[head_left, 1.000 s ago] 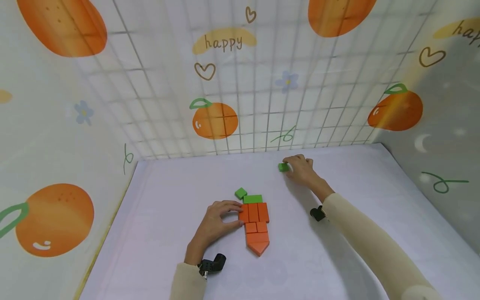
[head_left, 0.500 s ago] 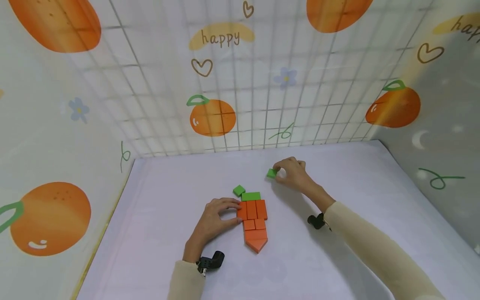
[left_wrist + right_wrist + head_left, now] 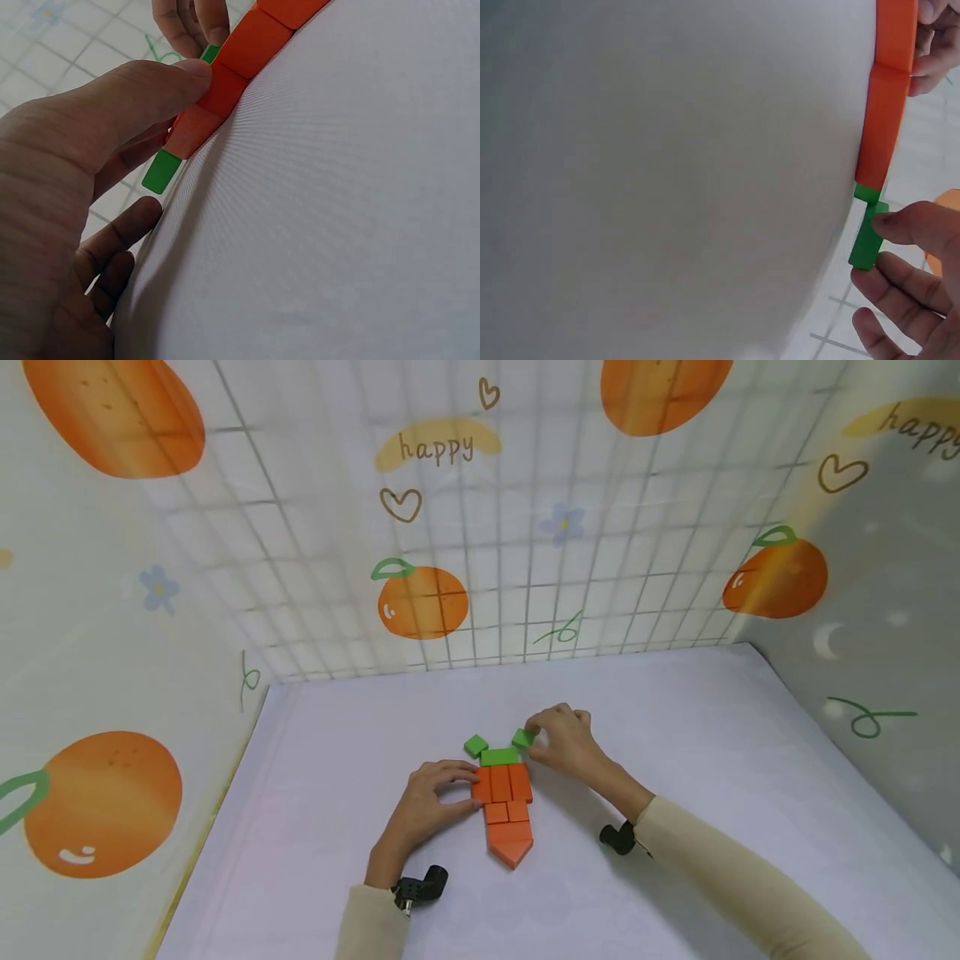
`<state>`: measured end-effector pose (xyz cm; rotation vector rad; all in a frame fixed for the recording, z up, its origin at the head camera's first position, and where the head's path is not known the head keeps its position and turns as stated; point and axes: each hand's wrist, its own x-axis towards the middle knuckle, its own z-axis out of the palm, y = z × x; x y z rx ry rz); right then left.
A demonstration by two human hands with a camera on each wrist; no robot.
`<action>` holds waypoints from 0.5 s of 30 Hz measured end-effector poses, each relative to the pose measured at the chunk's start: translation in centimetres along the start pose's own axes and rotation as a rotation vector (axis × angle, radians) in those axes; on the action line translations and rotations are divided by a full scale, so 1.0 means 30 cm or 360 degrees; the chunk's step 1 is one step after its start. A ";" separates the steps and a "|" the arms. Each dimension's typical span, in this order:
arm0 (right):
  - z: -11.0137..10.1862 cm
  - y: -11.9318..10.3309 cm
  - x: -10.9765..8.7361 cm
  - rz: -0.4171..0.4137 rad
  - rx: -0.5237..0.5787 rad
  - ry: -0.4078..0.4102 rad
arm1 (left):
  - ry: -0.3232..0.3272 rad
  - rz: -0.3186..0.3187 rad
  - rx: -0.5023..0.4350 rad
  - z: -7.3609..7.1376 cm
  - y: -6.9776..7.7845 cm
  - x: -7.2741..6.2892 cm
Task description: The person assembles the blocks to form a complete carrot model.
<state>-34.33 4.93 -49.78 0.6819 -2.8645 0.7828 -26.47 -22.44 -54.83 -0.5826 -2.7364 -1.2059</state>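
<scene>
Green block (image 3: 522, 737) nearer, fingers (image 3: 537, 727) pinching.

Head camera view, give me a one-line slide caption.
Right hand brings a small green block to a carrot of orange blocks steadied by the left hand.

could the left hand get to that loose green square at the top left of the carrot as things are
Probably yes. The left hand rests against the orange blocks just below the loose green square, with only bare table between. The right hand holds another green block on the far side.
</scene>
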 end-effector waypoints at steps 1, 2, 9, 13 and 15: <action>0.004 -0.003 -0.001 0.0010 -0.0004 -0.0007 | 0.0001 0.0000 -0.0003 0.002 -0.001 0.000; 0.007 -0.005 -0.002 0.0019 -0.0007 -0.0015 | 0.0000 0.0001 -0.0003 0.003 -0.001 0.001; 0.018 -0.015 -0.003 0.0046 -0.0024 -0.0114 | 0.0015 0.0037 0.0017 0.001 0.004 0.002; -0.006 -0.002 -0.033 0.0032 0.0028 -0.0150 | 0.0027 0.0008 -0.0021 -0.001 -0.007 0.004; -0.028 0.016 -0.066 0.0006 0.0017 -0.0146 | 0.0056 -0.0048 -0.0114 -0.007 -0.016 0.001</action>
